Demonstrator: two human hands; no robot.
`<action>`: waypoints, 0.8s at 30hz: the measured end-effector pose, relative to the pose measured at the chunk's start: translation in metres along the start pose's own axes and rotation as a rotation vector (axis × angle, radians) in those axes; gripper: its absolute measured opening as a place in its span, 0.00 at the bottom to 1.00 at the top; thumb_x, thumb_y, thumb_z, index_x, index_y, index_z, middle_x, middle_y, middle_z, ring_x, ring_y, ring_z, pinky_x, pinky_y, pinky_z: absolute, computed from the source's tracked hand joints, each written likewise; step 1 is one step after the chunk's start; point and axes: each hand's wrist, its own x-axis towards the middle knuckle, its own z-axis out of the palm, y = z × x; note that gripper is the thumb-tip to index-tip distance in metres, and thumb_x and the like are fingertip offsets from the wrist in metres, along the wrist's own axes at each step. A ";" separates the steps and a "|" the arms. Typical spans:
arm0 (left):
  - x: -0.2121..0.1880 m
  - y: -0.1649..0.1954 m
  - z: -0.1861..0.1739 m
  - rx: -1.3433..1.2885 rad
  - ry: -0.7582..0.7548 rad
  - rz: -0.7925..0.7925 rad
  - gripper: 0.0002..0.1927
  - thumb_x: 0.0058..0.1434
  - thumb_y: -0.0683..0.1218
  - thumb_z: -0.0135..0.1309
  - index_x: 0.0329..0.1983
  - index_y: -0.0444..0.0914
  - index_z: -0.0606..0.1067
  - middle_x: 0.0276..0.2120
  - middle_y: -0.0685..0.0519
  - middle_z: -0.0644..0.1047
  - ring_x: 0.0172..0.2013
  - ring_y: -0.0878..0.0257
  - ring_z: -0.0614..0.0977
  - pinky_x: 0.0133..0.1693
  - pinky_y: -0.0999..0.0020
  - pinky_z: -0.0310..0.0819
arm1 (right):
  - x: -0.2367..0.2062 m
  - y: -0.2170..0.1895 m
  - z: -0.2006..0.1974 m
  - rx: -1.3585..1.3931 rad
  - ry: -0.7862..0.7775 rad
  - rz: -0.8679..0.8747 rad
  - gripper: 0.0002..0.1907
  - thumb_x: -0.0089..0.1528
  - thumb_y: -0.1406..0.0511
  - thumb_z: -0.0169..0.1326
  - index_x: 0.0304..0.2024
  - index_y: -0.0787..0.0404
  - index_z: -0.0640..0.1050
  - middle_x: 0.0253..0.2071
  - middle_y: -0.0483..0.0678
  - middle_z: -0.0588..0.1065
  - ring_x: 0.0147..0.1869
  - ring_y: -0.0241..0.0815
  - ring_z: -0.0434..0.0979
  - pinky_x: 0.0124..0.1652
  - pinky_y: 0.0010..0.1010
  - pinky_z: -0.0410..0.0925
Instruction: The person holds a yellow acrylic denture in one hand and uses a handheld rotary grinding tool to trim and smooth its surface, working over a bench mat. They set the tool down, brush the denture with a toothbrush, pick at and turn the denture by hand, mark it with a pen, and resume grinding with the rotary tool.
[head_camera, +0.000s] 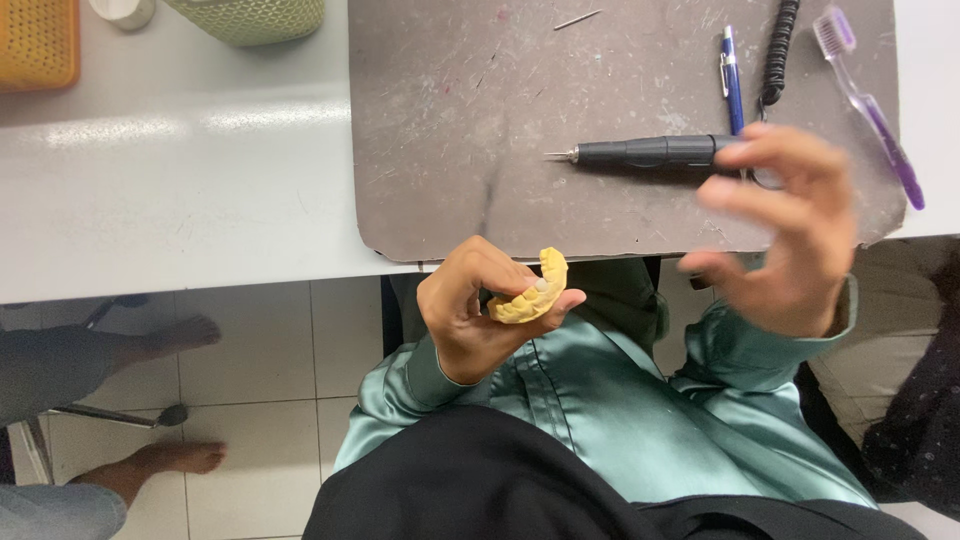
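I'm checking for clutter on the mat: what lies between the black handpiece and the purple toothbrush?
In the head view, a blue pen and a coiled black cord lie between the handpiece and the toothbrush; the right hand partly covers that stretch.

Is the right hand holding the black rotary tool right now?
No. The right hand hovers open and blurred, while the black rotary tool lies on the grey mat; the left hand grips the yellow teeth model.

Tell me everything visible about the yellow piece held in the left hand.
The yellow dental cast is a curved, horseshoe-shaped model of a row of teeth, matte and plaster-like, with one paler grey tooth near its middle. The left hand pinches it between thumb and fingers, just below the edge of the grey mat, over the green shirt. Its underside is hidden by the fingers.
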 end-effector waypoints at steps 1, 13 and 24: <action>-0.001 0.003 -0.001 0.016 -0.002 -0.012 0.21 0.51 0.41 0.78 0.39 0.39 0.74 0.34 0.53 0.78 0.33 0.68 0.82 0.34 0.77 0.78 | 0.002 -0.016 0.012 -0.025 -0.058 -0.020 0.25 0.57 0.54 0.70 0.54 0.51 0.78 0.59 0.53 0.70 0.70 0.56 0.68 0.66 0.46 0.68; 0.002 0.003 -0.012 -0.002 -0.116 0.053 0.22 0.52 0.42 0.77 0.45 0.38 0.77 0.40 0.54 0.78 0.38 0.67 0.84 0.37 0.76 0.82 | 0.036 -0.047 0.068 0.114 -0.106 -0.098 0.20 0.53 0.63 0.74 0.45 0.57 0.82 0.47 0.47 0.78 0.59 0.51 0.77 0.57 0.43 0.68; -0.003 -0.012 -0.005 -0.518 -0.209 -0.213 0.31 0.54 0.49 0.76 0.56 0.39 0.73 0.53 0.54 0.70 0.45 0.71 0.79 0.48 0.75 0.77 | 0.019 -0.050 0.082 0.453 0.112 -0.088 0.21 0.50 0.69 0.74 0.42 0.69 0.78 0.39 0.54 0.76 0.40 0.44 0.82 0.40 0.32 0.78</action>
